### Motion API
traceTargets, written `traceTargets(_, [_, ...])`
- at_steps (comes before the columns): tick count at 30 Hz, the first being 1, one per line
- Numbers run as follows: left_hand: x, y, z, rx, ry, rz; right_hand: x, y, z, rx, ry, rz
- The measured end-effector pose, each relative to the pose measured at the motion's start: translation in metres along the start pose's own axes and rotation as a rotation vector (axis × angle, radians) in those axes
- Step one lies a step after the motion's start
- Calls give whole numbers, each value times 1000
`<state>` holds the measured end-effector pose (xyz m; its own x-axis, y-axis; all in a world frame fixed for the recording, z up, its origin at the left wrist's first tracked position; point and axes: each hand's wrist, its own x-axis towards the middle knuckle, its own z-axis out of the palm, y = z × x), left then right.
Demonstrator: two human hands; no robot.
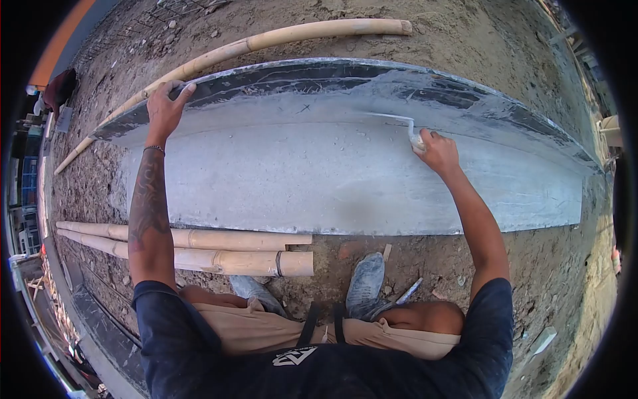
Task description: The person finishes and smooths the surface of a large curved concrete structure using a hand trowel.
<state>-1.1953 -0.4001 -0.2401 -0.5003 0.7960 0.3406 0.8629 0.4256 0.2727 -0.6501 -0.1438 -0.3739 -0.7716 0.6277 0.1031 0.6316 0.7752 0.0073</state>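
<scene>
My right hand (438, 151) is closed around the handle of a trowel (411, 130). Its thin blade reaches left, close to the inner corner where a grey cement slab (279, 176) meets a long upright panel (292, 78). This panel has a dark face smeared with grey cement, and a small X is marked on the grey area below it. At the panel's left part, my left hand (166, 110) grips the top edge, fingers over the far side and thumb on the near side.
Bamboo poles (246, 261) lie on the dirt between me and the slab, left of my shoes (367, 279). Another bamboo pole (286, 36) runs behind the panel. A person (60, 90) is at the far left. A pale scrap (543, 340) lies at lower right.
</scene>
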Motion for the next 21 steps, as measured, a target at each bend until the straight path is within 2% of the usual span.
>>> traceTargets(1, [0, 1, -1, 13, 29, 17, 2, 3, 2, -5, 5, 1])
traceTargets(3, [-5, 3, -3, 31, 50, 43, -1, 2, 7, -36, -173, 12])
traceTargets(7, [1, 6, -9, -33, -26, -9, -14, -2, 4, -27, -172, 74])
traceTargets(12, [2, 6, -8, -13, -24, -16, -76, 3, -11, 74, -49, -20])
traceTargets(16, [1, 2, -3, 16, 30, 37, -147, -16, -17, 177, 45, 130])
traceTargets(20, [-6, 10, -4, 52, 87, 17, -181, -22, -25, 326, -31, 336])
traceTargets(21, [-8, 8, 1, 57, 180, 64, -181, -17, -28, 395, -67, 336])
